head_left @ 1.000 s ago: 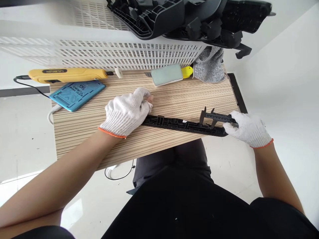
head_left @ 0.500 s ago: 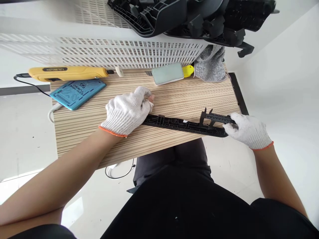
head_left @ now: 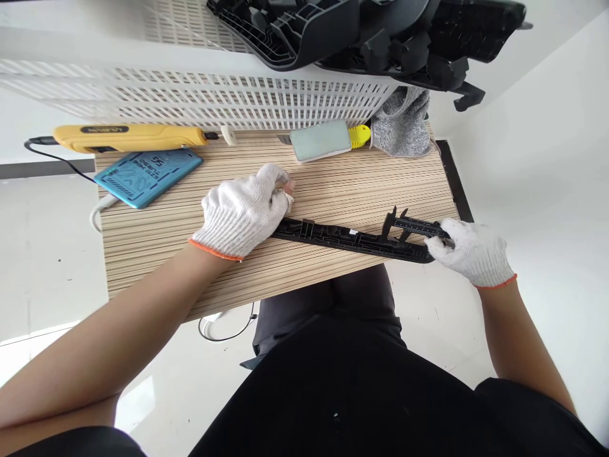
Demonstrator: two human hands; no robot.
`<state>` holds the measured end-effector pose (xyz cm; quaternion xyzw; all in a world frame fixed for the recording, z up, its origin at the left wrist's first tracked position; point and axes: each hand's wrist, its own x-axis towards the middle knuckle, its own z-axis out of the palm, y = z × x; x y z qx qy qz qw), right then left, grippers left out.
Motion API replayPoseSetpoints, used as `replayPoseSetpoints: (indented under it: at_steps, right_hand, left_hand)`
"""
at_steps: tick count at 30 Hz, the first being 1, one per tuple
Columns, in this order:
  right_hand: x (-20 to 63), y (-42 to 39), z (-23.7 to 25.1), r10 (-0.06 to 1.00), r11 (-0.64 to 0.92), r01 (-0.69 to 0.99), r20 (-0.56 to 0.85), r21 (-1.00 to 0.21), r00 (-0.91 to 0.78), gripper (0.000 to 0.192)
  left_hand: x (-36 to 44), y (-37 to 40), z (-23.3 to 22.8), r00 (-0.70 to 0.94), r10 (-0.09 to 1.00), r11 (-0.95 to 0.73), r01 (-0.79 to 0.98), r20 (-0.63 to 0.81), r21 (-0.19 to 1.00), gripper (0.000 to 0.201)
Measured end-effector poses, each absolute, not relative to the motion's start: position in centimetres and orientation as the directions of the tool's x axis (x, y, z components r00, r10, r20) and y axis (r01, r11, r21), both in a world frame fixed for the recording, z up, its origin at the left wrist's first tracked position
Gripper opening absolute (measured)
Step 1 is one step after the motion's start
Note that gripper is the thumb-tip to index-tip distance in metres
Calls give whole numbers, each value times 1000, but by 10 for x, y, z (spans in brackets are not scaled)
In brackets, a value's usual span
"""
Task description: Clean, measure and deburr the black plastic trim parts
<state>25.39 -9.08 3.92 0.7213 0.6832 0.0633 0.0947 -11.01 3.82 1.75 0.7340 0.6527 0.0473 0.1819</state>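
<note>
A long black plastic strip point(head_left: 333, 236) lies on the wood-grain table, its ribbed side up, with a small white patch near its middle. My left hand point(head_left: 245, 209), in a white knit glove, covers the strip's left end. Its fingers are curled closed with a bare fingertip showing; whatever they hold is hidden. In my right hand point(head_left: 469, 251), also gloved, is a black vernier caliper point(head_left: 413, 226), gripped at its right end. The caliper's jaws are a little apart, and the lower pair reaches down to the strip near its right end.
Behind the hands stands a white slotted basket point(head_left: 238, 98) holding black plastic parts point(head_left: 333, 32). Along it lie a yellow rotary tool point(head_left: 137, 138), a blue box point(head_left: 151, 178), a pale block with a yellow handle point(head_left: 321, 141) and a grey glove point(head_left: 404, 124). The table's front edge is close to the body.
Very little differs: the view has shifted slightly, and my right wrist is a touch further left. Both hands, the caliper and the strip keep nearly the same places.
</note>
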Motion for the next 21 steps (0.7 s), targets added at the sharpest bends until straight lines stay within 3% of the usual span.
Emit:
replayPoseSetpoints:
  at_steps: [5, 7, 11, 16, 21]
  right_hand:
    - [260, -84, 42, 960, -234, 967, 184, 103, 213, 30]
    - [252, -72, 44, 962, -222, 974, 177, 53, 210, 33]
    - [220, -35, 48, 995, -98, 993, 15, 67, 97, 45]
    - [179, 14, 44, 958, 222, 975, -195, 30, -212, 52]
    - [157, 36, 38, 926, 360, 926, -166, 116, -339, 59]
  left_hand:
    - [-110, 39, 13, 132, 981, -81, 945, -144, 318, 39]
    - [-109, 38, 13, 118, 983, -69, 948, -141, 311, 39]
    - [-108, 38, 10, 145, 985, -106, 940, -97, 325, 40]
    - [-111, 40, 4, 203, 979, -186, 927, -16, 327, 41]
    - [-112, 40, 6, 262, 965, -253, 913, 13, 319, 46]
